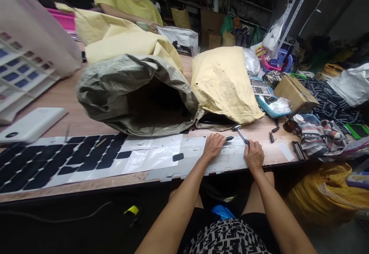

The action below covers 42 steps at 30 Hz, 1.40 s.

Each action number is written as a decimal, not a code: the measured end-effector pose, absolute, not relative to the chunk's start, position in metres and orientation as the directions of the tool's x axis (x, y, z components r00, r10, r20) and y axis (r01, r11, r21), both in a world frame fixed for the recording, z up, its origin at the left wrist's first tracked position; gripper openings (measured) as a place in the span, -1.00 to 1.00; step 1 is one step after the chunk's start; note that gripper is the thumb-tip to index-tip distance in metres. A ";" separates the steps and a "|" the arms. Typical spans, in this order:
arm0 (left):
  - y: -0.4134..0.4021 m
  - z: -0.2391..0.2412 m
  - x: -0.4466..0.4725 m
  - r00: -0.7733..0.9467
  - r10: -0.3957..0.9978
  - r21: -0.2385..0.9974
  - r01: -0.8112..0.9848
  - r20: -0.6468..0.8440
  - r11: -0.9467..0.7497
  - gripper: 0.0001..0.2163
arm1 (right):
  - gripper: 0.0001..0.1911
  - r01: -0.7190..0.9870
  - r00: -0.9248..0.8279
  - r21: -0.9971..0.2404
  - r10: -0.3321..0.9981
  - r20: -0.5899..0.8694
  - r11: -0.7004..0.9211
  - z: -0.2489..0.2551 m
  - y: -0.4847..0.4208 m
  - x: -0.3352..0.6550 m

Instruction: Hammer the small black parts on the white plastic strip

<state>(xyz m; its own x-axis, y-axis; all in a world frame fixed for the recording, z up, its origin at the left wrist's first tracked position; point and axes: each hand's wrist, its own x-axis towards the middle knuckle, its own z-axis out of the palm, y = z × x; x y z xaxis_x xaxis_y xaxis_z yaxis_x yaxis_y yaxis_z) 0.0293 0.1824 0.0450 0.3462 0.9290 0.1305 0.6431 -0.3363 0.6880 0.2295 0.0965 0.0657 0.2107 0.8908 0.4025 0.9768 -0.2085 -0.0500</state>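
Observation:
My left hand [213, 146] is closed around a slim black pen-like piece [229, 138], which sticks out to the right past the fingers. In my right hand [254, 157] is a small metal hammer [241, 134], its head pointing up and left, close to the black piece. Both hands rest over a grey-white sheet [196, 159] at the table's front edge. A dark oval patch [178, 157] lies on the sheet's left part. Farther left, rows of black rectangular pads [83, 154] cover white backing paper.
Behind my hands lie an open sack [135, 92] and a full yellow sack [225, 81]. To the right are a blue tray [271, 106], a cardboard box [296, 92], a brown bottle [291, 123] and many black coiled parts [328, 96]. A co-worker in yellow [132, 11] sits opposite.

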 end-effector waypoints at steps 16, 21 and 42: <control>0.041 0.035 0.009 0.578 0.770 0.855 0.224 0.269 -0.467 -0.72 | -0.70 0.974 0.224 -0.053 0.896 0.383 -0.221 0.061 0.096 0.229; 0.000 -0.012 0.025 0.619 0.770 0.854 0.476 -0.157 -0.208 -0.70 | -0.69 0.974 0.223 -0.054 0.899 0.378 -0.219 0.063 0.096 0.230; 0.323 0.068 -0.078 -0.525 0.849 0.833 0.441 -0.063 0.335 -0.74 | -0.71 0.983 0.169 -0.012 0.880 0.445 -0.183 0.066 0.099 0.230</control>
